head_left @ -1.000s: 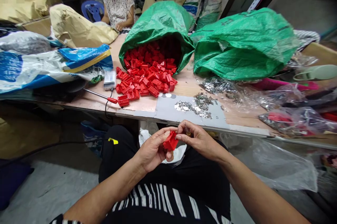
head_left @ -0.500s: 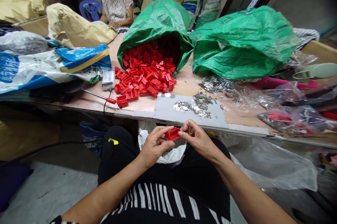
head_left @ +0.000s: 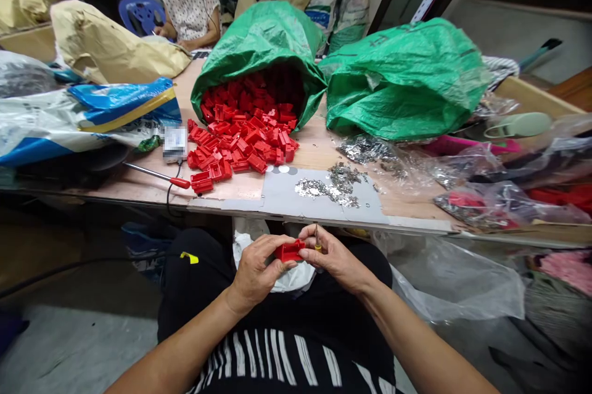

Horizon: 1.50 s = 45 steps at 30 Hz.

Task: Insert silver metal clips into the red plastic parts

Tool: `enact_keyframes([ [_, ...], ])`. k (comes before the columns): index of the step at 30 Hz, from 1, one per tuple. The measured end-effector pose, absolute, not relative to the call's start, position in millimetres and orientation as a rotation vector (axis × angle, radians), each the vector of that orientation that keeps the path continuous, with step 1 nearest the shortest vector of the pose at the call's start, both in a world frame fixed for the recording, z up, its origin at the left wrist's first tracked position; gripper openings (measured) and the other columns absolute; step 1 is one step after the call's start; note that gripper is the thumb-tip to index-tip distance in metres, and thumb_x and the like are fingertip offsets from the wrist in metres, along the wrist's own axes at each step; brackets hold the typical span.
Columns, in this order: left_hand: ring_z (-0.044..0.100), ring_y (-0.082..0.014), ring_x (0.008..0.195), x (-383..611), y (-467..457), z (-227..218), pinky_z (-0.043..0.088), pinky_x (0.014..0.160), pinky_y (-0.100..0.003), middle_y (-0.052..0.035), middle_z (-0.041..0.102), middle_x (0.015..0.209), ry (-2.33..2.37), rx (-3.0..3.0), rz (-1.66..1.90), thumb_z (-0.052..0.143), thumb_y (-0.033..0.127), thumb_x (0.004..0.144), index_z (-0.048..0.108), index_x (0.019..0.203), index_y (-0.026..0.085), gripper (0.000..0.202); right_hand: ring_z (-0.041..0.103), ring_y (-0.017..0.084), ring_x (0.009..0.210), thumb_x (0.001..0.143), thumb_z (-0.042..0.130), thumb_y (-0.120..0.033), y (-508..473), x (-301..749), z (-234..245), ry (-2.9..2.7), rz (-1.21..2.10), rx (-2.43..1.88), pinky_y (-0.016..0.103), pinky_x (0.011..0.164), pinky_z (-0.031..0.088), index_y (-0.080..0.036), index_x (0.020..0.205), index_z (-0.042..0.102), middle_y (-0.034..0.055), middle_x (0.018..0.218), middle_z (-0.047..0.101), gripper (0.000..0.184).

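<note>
My left hand [head_left: 253, 270] pinches a small red plastic part [head_left: 289, 251] over my lap, just below the table edge. My right hand [head_left: 330, 256] is closed on the part's right end and also holds a thin tool with a yellow handle [head_left: 317, 242] upright between its fingers. A pile of the same red plastic parts [head_left: 240, 144] spills from an open green sack [head_left: 263, 42] onto the wooden table [head_left: 259, 187]. Small shiny metal pieces [head_left: 330, 187] lie scattered on a grey sheet [head_left: 296, 200] near the table's front edge.
A second green sack [head_left: 407, 76] lies at the right. A red-handled screwdriver [head_left: 157, 175] and a small white box [head_left: 174, 141] sit left of the pile. Blue-and-white bags [head_left: 87, 116] fill the left; clear plastic bags [head_left: 485, 197] the right. Another person [head_left: 185, 2] sits at the far end.
The red part has turned from hanging tilted between my hands to lying level. Both hands stay close together over my lap, and the view has shifted slightly.
</note>
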<state>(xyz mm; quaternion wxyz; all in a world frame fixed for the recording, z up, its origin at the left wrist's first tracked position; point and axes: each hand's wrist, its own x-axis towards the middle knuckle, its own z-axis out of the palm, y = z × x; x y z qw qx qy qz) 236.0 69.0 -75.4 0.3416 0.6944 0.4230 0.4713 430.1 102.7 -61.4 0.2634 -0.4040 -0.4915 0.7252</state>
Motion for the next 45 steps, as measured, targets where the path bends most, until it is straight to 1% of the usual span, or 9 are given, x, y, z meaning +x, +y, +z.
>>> enact_keyframes([
  [5,0.055,-0.0156,0.095,230.4,76.5,-86.4,0.042,0.087,-0.025,-0.0036,0.061,0.097,0.921,1.448,1.166,0.072,0.030,0.074,0.068,0.103,0.023,0.030,0.035,0.006,0.058,0.072,0.073,-0.043,96.3,426.8,-62.4,-1.207,2.093,-0.945,0.021,0.053,0.024,-0.017,0.099,0.042,-0.0021,0.075,0.047,0.048],
  [9,0.058,-0.0145,0.094,234.9,79.8,-94.6,0.044,0.087,-0.024,-0.0026,0.064,0.103,0.777,0.962,1.115,0.072,0.029,0.075,0.066,0.108,0.025,0.034,0.037,0.007,0.055,0.077,0.064,-0.052,104.6,427.1,-63.1,-1.311,2.089,-0.940,0.021,0.052,0.025,-0.018,0.103,0.042,-0.0014,0.071,0.049,0.048],
  [12,0.059,-0.0134,0.098,236.5,80.7,-90.0,0.042,0.090,-0.022,-0.0022,0.066,0.107,0.797,0.872,1.129,0.070,0.028,0.077,0.063,0.115,0.026,0.039,0.050,0.012,0.068,0.084,0.055,-0.050,128.4,439.8,-63.2,-1.686,1.606,-1.264,0.025,0.061,0.037,-0.017,0.102,0.050,0.0060,0.090,0.059,0.038],
  [16,0.059,-0.0110,0.095,232.3,80.8,-79.8,0.042,0.091,-0.021,-0.0012,0.066,0.103,0.901,0.959,1.137,0.067,0.029,0.080,0.057,0.125,0.026,0.046,0.057,0.019,0.086,0.086,0.053,-0.025,166.9,458.7,-63.2,-2.081,0.562,-1.724,0.030,0.076,0.040,-0.017,0.097,0.059,0.0065,0.094,0.063,0.015],
  [22,0.058,-0.0131,0.099,230.0,79.8,-83.6,0.040,0.095,-0.025,-0.0038,0.062,0.112,1.024,1.035,1.136,0.063,0.035,0.082,0.052,0.131,0.024,0.051,0.058,0.021,0.097,0.089,0.049,-0.020,196.4,449.3,-58.4,-2.306,0.190,-1.889,0.029,0.075,0.041,-0.019,0.110,0.060,0.0066,0.109,0.061,0.023],
  [30,0.059,-0.0134,0.098,229.1,80.2,-89.0,0.042,0.094,-0.024,-0.0031,0.064,0.109,1.022,0.986,1.131,0.063,0.035,0.083,0.053,0.129,0.024,0.048,0.059,0.019,0.089,0.092,0.048,-0.033,210.2,429.8,-59.5,-2.390,0.081,-1.958,0.028,0.064,0.036,-0.021,0.102,0.061,0.0045,0.104,0.061,0.020],
  [34,0.060,-0.0134,0.096,228.5,79.5,-88.0,0.043,0.092,-0.024,-0.0031,0.065,0.104,1.018,0.941,1.149,0.064,0.034,0.082,0.053,0.128,0.023,0.049,0.058,0.019,0.087,0.091,0.045,-0.029,212.2,431.8,-59.3,-2.390,0.106,-1.997,0.028,0.064,0.034,-0.019,0.095,0.060,0.0051,0.099,0.061,0.018],
  [38,0.060,-0.0138,0.093,228.5,79.7,-86.6,0.044,0.091,-0.024,-0.0035,0.066,0.101,1.010,0.895,1.162,0.065,0.033,0.081,0.054,0.128,0.021,0.050,0.055,0.018,0.084,0.090,0.045,-0.026,211.2,441.9,-57.2,-2.313,0.274,-1.957,0.028,0.068,0.034,-0.017,0.089,0.058,0.0064,0.094,0.062,0.016],
  [45,0.060,-0.0120,0.093,233.9,83.2,-88.9,0.043,0.091,-0.023,-0.0033,0.066,0.102,0.943,0.785,1.200,0.065,0.031,0.081,0.054,0.127,0.021,0.049,0.048,0.013,0.061,0.085,0.046,-0.034,204.5,457.4,-63.5,-2.075,0.758,-1.688,0.025,0.056,0.032,-0.017,0.077,0.052,0.0019,0.069,0.055,0.020],
])
